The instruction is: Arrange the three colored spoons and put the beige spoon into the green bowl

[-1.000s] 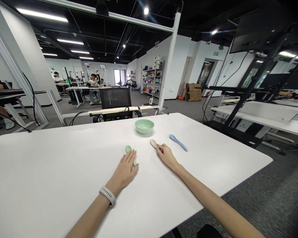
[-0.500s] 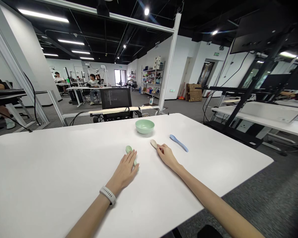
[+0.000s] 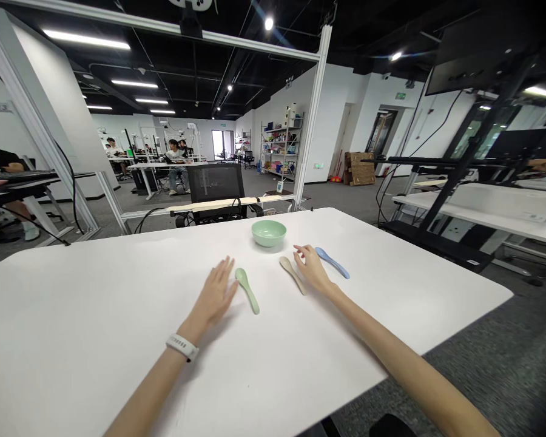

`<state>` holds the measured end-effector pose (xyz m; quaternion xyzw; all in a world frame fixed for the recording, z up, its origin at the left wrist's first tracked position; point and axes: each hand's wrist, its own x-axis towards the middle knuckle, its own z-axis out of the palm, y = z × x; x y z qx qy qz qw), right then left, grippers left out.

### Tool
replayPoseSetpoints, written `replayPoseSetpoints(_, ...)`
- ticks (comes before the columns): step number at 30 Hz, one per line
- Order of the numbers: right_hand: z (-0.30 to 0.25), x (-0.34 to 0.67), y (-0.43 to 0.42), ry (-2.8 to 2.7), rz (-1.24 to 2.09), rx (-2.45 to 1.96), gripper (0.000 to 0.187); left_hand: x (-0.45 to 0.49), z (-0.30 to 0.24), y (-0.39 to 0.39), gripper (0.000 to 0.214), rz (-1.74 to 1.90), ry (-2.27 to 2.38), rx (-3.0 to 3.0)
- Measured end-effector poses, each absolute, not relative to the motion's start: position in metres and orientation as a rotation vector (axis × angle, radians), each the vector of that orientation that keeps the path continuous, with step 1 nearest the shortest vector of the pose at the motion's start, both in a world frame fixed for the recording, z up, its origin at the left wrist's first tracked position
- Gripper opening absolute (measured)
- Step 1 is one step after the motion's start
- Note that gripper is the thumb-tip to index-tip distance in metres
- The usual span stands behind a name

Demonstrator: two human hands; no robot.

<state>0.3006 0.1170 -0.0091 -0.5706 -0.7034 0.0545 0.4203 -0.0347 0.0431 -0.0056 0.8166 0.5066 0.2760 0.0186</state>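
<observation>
On the white table [image 3: 95, 340] lie three spoons in a row: a green spoon [image 3: 247, 290], a beige spoon [image 3: 292, 274] and a blue spoon [image 3: 332, 262]. Behind them stands a pale green bowl [image 3: 268, 233]. My left hand [image 3: 213, 294] rests flat and open just left of the green spoon, holding nothing. A white band sits on that wrist. My right hand [image 3: 313, 268] hovers open between the beige spoon and the blue spoon, fingers spread toward the bowl, holding nothing.
A black chair [image 3: 215, 185] stands behind the table's far edge inside a metal frame [image 3: 310, 115]. Other desks with seated people are at the back left. A dark stand [image 3: 455, 176] and another white desk are on the right.
Both hands have let go of the spoons. My left hand slid left off the green spoon. My right hand moved right and forward off the beige spoon, toward the blue one.
</observation>
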Motion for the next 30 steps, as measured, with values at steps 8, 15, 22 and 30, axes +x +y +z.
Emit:
replayPoseSetpoints(8,0.041,0.266,0.203,-2.093,-0.014,-1.436,0.045,-0.228,-0.013,0.044,0.074,0.833,2.311,2.28)
replayPoseSetpoints(15,0.04,0.256,0.223,-2.079,0.011,-1.492,0.049,-0.309,-0.03,0.014,0.081,0.624,2.513,2.078)
replayPoseSetpoints(22,-0.009,0.308,0.193,-1.951,0.081,-1.47,0.05,-0.302,-0.037,0.01,0.082,0.629,2.465,2.072)
replayPoseSetpoints(30,-0.038,0.34,0.153,-2.052,0.129,-1.442,0.045,-0.287,-0.034,0.005,0.081,0.545,2.42,2.062)
